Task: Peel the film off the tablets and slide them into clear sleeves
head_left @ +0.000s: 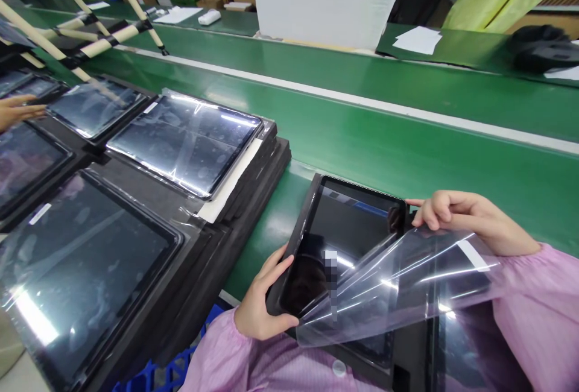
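Observation:
A tablet (344, 223) with a dark glossy screen lies in front of me in a black foam tray (304, 211). My left hand (265, 298) grips the tablet's left edge, thumb near the lower left corner. Above the screen, a clear film (384, 295) with a white label (473, 256) is lifted off the upper right side and still lies close to the lower left corner. My right hand (446, 211) pinches the film's upper edge by the tablet's top right corner, index finger stretched towards that corner.
Stacked black foam trays (253, 199) hold several film-covered tablets (187, 139) at the left. Another person's hand (20, 111) is at the far left. A green conveyor (362, 132) runs behind. A blue crate (169, 371) shows below; another dark screen (470, 344) lies at lower right.

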`<act>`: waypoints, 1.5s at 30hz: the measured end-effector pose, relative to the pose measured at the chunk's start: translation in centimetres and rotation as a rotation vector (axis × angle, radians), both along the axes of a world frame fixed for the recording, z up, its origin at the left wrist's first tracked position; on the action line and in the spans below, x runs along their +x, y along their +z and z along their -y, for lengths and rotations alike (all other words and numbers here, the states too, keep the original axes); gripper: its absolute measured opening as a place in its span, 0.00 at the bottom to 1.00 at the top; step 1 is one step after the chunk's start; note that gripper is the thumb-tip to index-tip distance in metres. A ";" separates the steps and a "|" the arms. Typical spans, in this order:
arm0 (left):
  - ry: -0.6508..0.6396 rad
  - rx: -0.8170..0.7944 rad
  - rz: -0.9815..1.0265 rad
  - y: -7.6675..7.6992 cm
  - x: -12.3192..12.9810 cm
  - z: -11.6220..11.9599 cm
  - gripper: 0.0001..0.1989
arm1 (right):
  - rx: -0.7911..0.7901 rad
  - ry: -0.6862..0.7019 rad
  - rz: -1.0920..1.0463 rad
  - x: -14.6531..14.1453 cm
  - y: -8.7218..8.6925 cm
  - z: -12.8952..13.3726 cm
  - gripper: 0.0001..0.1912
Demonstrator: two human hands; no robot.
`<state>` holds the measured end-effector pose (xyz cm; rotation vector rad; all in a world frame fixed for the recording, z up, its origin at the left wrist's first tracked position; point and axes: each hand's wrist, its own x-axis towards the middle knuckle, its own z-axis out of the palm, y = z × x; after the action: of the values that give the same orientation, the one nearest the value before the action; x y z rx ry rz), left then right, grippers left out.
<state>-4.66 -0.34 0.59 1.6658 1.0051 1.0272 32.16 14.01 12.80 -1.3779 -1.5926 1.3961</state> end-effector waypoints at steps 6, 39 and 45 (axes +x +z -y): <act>0.005 0.007 -0.040 -0.1 -0.1 0.2 0.43 | 0.002 -0.024 -0.038 -0.1 -0.1 0.1 0.19; 0.306 -0.269 -0.022 0.5 0.3 1.0 0.22 | 0.313 -0.029 0.176 -3.1 -0.4 1.4 0.18; 0.358 -0.401 0.024 0.3 0.2 1.0 0.25 | 0.148 -0.028 -0.101 -5.6 2.0 0.9 0.17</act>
<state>-4.47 -1.31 0.90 1.1690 1.4228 0.9874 26.53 13.12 14.77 -1.2201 -1.5711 1.2835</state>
